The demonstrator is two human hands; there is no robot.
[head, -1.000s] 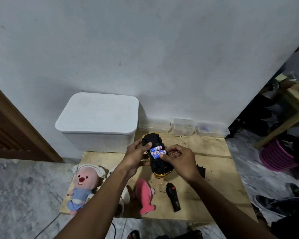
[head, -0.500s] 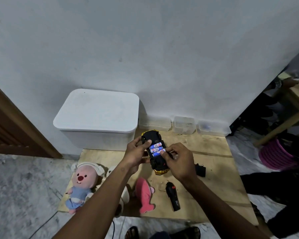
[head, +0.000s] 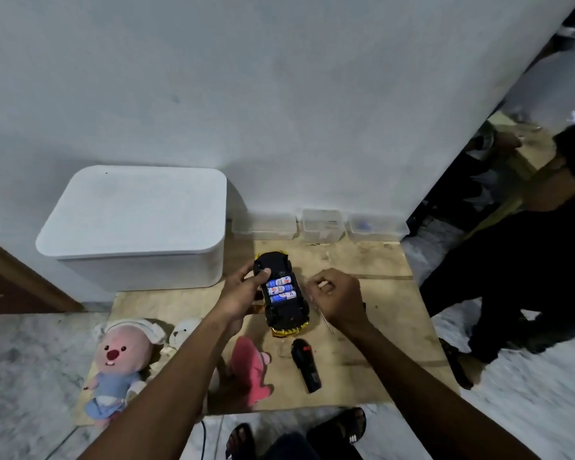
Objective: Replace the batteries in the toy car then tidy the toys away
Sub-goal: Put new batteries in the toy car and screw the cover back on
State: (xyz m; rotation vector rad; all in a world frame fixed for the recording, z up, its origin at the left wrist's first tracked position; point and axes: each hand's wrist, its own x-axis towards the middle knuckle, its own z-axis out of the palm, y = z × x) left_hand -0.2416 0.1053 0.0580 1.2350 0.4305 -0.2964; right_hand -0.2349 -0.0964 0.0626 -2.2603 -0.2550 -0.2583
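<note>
The black and yellow toy car is upside down above the wooden board. Its battery bay is uncovered and shows three blue and white batteries side by side. My left hand grips the car's left side, thumb on the underside near the batteries. My right hand hovers just right of the car with curled fingers, apart from it; I see nothing clearly held in it. A black handset lies on the board below the car.
A lidded white bin stands at the back left, with three small clear tubs along the wall. A pink beaver plush, a white plush and a pink fish plush lie front left. Another person stands at the right.
My right hand has lifted off the batteries and moved right, away from the car. My left hand keeps its grip on the car. The person at the right has stepped closer.
</note>
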